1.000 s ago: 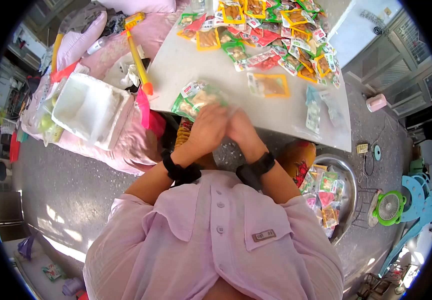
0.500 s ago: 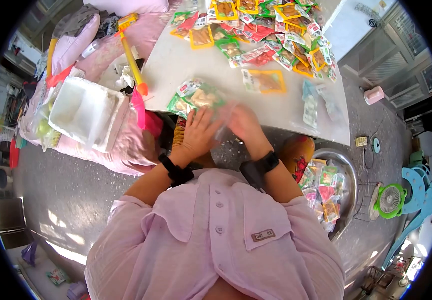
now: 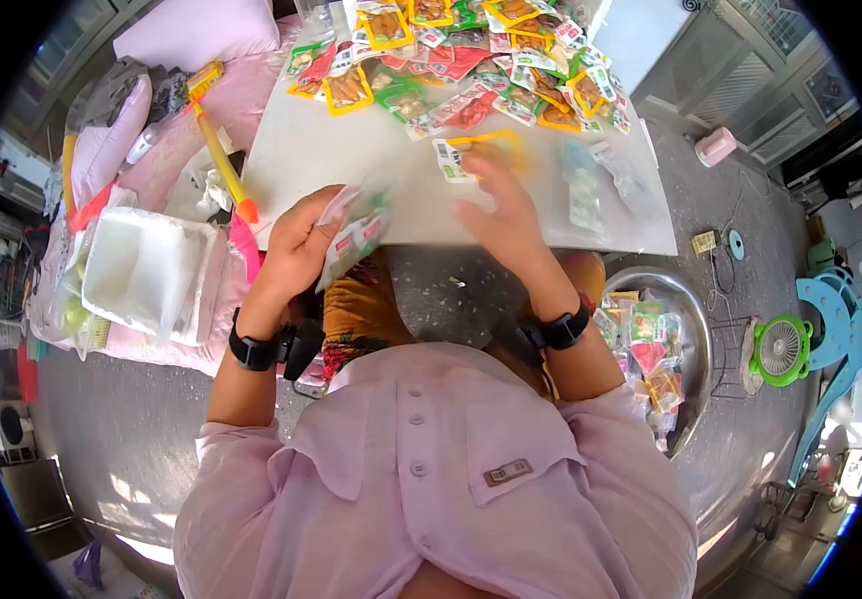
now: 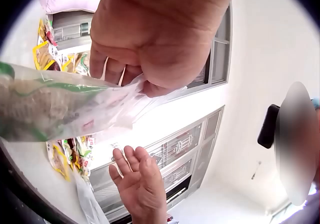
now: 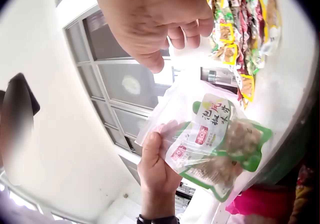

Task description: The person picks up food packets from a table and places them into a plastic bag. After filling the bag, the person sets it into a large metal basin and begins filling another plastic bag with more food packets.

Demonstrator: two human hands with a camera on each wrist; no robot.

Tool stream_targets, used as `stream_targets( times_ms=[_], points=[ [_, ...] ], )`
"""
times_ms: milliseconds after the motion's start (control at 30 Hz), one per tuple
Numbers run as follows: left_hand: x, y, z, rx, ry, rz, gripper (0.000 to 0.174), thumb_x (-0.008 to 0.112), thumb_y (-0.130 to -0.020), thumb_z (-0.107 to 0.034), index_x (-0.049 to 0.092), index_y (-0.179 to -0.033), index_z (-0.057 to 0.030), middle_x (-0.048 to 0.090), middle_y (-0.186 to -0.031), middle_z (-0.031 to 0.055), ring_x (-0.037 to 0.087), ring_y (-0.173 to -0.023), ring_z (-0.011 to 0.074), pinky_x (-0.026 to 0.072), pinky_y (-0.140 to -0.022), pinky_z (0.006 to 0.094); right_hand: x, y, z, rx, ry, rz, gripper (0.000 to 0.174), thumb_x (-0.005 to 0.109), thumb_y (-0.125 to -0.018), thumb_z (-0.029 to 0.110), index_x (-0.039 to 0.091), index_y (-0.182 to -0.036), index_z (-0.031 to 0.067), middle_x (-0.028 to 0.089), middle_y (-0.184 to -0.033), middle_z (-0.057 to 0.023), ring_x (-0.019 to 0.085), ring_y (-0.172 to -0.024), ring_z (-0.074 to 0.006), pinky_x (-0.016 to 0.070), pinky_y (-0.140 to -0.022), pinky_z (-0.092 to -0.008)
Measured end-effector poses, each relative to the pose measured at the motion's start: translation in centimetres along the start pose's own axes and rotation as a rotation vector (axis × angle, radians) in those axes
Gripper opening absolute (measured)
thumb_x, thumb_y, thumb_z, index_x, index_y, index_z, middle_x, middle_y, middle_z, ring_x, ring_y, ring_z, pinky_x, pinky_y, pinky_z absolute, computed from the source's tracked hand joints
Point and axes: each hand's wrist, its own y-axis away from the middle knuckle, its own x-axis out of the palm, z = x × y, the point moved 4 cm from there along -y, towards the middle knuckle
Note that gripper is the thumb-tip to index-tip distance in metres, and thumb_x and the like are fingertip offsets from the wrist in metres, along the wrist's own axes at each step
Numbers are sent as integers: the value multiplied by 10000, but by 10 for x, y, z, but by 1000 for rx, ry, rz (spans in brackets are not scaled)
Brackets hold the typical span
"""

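Note:
My left hand point(image 3: 301, 243) grips the edge of a clear bag point(image 5: 197, 139) holding green-edged food packets, lifted off the table near its front left corner. In the left wrist view the bag point(image 4: 55, 104) hangs from the thumb and fingers. My right hand point(image 3: 503, 218) holds nothing, its fingers loosely spread over the front of the table. Just beyond its fingertips lies a yellow-edged packet point(image 3: 454, 162), partly covered by them. The right wrist view shows the right hand point(image 5: 160, 24) apart from the bag.
Colourful packets point(image 3: 466, 60) are heaped at the back of the table point(image 3: 291, 150). Clear bags point(image 3: 582, 190) lie at the right. A steel basin point(image 3: 702, 329) with packets stands on the floor at right. A white foam box point(image 3: 141, 265) sits on the pink bedding at left.
My hands have parted. The left has lifted the bag of green packets and moved left; the right has moved toward the yellow-edged packet. The head view has shifted.

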Motion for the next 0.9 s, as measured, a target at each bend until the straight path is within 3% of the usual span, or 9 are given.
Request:
stream_targets(
  times_ms=[100, 200, 333, 400, 567, 667, 733, 833, 900],
  points=[
    [12, 3, -16, -137, 217, 126, 279, 435, -867, -199, 527, -1011, 22, 566, -921, 60, 502, -857, 119, 386, -767, 244, -8, -4, 43, -346, 184, 42, 409, 625, -668, 195, 465, -980, -15, 547, -887, -147, 536, -803, -295, 426, -706, -370],
    [33, 13, -24, -209, 393, 211, 274, 438, -870, -197, 520, -995, 33, 561, -893, 63, 496, -830, 107, 392, -744, 234, -5, 9, 49, -121, 189, 473, 308, 597, -677, 201, 485, -880, -2, 544, -766, -151, 526, -730, -330, 411, -640, -391],
    [60, 19, -16, -303, 545, 285, 257, 440, -866, -187, 518, -998, 19, 565, -919, 65, 500, -844, 113, 394, -758, 239, -21, 33, 46, 51, 125, 577, 186, 536, -711, 187, 491, -757, 13, 530, -687, -150, 519, -677, -332, 389, -599, -403],
    [70, 17, -20, -224, 485, 348, 248, 442, -863, -173, 515, -1004, 18, 561, -960, 75, 502, -868, 123, 389, -780, 244, -32, 41, 45, 132, 48, 592, 168, 516, -724, 184, 495, -725, 17, 530, -691, -153, 522, -681, -324, 391, -599, -398],
    [87, 13, 0, -177, 524, 461, 227, 457, -851, -141, 507, -1029, -8, 529, -1062, 80, 467, -977, 135, 352, -849, 256, -88, 62, 44, 194, 84, 459, 150, 519, -727, 165, 509, -742, 16, 526, -692, -156, 520, -672, -305, 397, -594, -361],
    [103, 17, 34, -430, 532, 579, 211, 469, -832, -124, 518, -1011, -24, 535, -1011, 54, 469, -919, 122, 361, -823, 248, -144, 87, 25, 258, 111, 298, 125, 547, -737, 134, 526, -776, 17, 535, -691, -106, 528, -651, -214, 400, -596, -293],
    [116, 24, 60, -542, 484, 643, 207, 466, -820, -119, 523, -996, -26, 532, -963, 38, 466, -874, 112, 367, -795, 243, -186, 113, 11, 482, 21, 162, 91, 559, -750, 105, 530, -784, 25, 529, -682, -23, 504, -655, -110, 394, -594, -246],
    [135, 45, 112, -575, 364, 732, 225, 480, -818, -144, 516, -1002, -19, 531, -957, 38, 465, -880, 114, 369, -792, 239, -225, 157, -14, 743, -140, -51, 63, 551, -765, 84, 523, -763, 27, 500, -670, 29, 456, -652, -52, 376, -575, -216],
    [149, 71, 152, -648, 245, 839, 237, 475, -819, -165, 509, -1009, -27, 525, -939, 24, 464, -870, 108, 378, -767, 238, -231, 174, -22, 757, 86, -35, 69, 547, -771, 90, 522, -753, 27, 500, -665, 25, 451, -634, -53, 368, -564, -207]
  ],
)
